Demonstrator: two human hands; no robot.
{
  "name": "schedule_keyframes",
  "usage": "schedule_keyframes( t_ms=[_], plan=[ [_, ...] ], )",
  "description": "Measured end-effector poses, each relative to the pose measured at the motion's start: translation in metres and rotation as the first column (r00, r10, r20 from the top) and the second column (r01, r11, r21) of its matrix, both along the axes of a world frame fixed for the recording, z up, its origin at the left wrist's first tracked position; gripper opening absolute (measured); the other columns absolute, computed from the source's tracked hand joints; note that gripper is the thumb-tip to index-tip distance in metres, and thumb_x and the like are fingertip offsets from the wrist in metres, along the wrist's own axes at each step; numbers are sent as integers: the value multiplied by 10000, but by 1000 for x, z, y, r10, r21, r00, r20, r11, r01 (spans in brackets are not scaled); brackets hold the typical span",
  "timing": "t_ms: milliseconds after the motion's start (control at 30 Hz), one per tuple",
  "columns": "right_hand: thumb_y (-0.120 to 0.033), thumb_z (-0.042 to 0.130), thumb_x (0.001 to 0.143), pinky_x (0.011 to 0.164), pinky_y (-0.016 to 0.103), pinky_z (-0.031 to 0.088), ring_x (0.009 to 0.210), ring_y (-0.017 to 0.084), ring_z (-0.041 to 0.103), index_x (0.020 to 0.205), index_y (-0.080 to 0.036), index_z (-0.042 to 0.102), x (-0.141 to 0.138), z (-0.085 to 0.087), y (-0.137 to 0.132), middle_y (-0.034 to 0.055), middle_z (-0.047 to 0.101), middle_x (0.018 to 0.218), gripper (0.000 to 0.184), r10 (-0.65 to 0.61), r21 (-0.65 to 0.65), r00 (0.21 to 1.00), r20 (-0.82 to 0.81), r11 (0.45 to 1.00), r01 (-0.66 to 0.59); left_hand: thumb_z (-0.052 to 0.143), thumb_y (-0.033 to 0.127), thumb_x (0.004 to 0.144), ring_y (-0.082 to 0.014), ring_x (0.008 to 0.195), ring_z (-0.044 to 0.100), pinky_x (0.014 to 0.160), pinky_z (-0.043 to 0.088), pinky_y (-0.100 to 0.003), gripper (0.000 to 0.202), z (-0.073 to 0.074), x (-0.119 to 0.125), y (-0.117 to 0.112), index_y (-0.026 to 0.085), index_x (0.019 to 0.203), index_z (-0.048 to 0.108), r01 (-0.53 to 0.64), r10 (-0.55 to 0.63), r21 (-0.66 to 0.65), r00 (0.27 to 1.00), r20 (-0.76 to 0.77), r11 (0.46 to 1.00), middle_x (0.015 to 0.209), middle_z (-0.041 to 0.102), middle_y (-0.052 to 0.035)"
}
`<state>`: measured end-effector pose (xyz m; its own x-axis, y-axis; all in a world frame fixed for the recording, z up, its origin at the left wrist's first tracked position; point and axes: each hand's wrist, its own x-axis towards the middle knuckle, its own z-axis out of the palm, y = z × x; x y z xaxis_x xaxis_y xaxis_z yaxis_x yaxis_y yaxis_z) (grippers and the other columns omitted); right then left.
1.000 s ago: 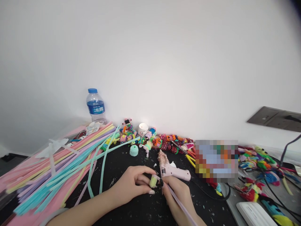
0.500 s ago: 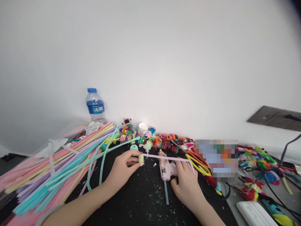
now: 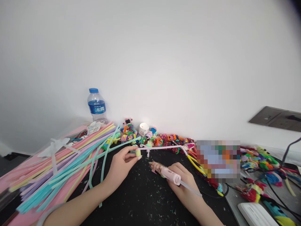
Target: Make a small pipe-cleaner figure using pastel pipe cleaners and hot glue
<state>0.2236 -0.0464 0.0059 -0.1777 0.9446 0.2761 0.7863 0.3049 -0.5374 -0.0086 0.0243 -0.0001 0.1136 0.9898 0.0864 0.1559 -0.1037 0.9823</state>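
Note:
Between the thumb and fingers of my left hand (image 3: 121, 163) is a small yellow roll of pipe cleaner (image 3: 138, 153). A pink pipe cleaner (image 3: 162, 147) stretches rightward from beside that roll, bent down at its far end. My right hand (image 3: 183, 179) is wrapped around a pale pink hot glue gun (image 3: 170, 175), tilted with its stained nozzle pointing left, a short gap from the roll. From the gun's back end sticks a translucent glue stick (image 3: 191, 189). My right fingers are partly hidden under the gun.
Pastel pipe cleaners (image 3: 68, 163) lie bundled at the left, near a water bottle (image 3: 97, 106). A paper cup (image 3: 144, 128) and several colourful pipe-cleaner figures (image 3: 162, 140) line the wall. Yellow-handled scissors (image 3: 196, 164) and a white power strip (image 3: 255, 213) are at the right. Scraps dot the black mat (image 3: 145, 201).
My right hand has taken up the glue gun and turned its nozzle leftward. The pink pipe cleaner, earlier lying across the gun and hand, is now beyond them. My left hand keeps its pinch.

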Motion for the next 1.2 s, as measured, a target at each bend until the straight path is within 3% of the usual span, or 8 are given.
schedule_keyframes(
  t_ms=[100,233,367,567,733,967,1200],
  plan=[
    [-92,499,759,622,244,457,686,167,599,847,-192,619,-4,0,-3,18,647,774,180,18,9,986,-167,1000,-16,630,228,728,-207,829,674,766,552,-327,211,-6,1,-1,184,929,585,38,-40,71,999,21,997,869,681,-32],
    [-144,514,746,580,238,473,598,168,596,761,-195,631,-10,-3,-6,-3,640,667,129,-55,31,954,-296,997,67,618,154,736,-162,807,665,768,557,-289,149,-9,3,-7,185,881,599,148,-156,212,987,22,966,947,618,-22],
    [-205,562,735,540,246,479,579,185,593,681,-195,615,-14,-12,-7,4,621,617,76,-89,-11,923,-375,996,91,603,104,750,-138,814,654,767,560,-260,166,-8,5,-15,197,887,599,218,-228,314,974,-6,924,956,588,-11],
    [-255,573,760,565,259,500,599,195,604,730,-196,628,-16,-18,-7,19,639,660,86,-71,-5,896,-438,997,76,601,78,756,-121,809,639,709,563,-207,178,-5,6,-18,198,887,605,243,-246,403,968,-47,882,928,584,-10],
    [-233,574,764,580,257,505,647,205,622,761,-189,631,-17,-13,-8,23,647,677,71,-42,-28,881,-472,999,32,607,80,754,-120,801,644,726,565,-217,179,-5,7,-18,196,891,597,240,-245,397,969,-39,886,923,588,-7],
    [-237,577,767,619,269,512,727,229,633,748,-186,619,-14,-20,-8,25,629,661,69,-64,-50,874,-481,998,45,612,82,746,-118,782,653,739,564,-229,183,-8,6,-18,195,887,575,234,-243,349,970,-18,907,923,580,1],
    [-279,575,773,605,276,515,700,230,631,755,-181,612,-16,-16,-9,34,624,673,107,-76,-77,865,-496,996,43,611,93,753,-121,794,652,750,557,-234,181,-7,7,-18,199,891,564,249,-254,322,967,-27,914,908,577,5]
  ],
)
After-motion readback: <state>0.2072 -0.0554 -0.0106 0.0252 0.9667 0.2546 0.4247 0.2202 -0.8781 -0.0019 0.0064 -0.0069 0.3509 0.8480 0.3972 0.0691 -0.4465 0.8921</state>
